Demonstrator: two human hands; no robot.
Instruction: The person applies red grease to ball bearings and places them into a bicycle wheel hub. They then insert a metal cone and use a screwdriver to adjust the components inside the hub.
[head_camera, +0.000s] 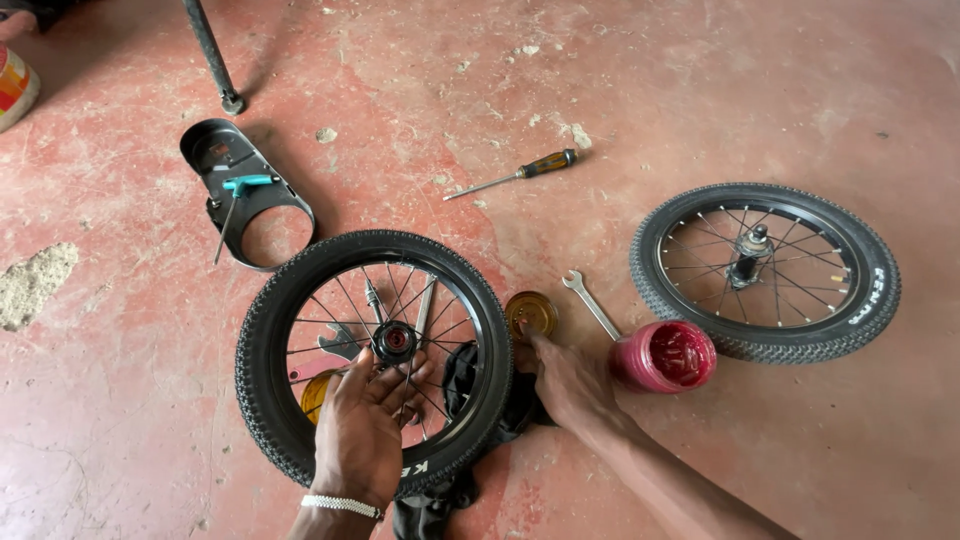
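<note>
Wheel (372, 352) lies flat on the floor (700, 90); left hand (365, 420) spread open on its spokes near the hub (396, 341), gripping nothing. Right hand (565, 380) rests fingers-down beside the small tin (531, 313), apparently empty. Best keep the left palm pressing evenly so the hub stays steady.

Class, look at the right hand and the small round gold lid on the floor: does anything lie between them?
Nothing visible does. The right hand reaches toward the gold lid, fingertips just short of it, with only bare floor between. The spanner lies off to the side.
</note>
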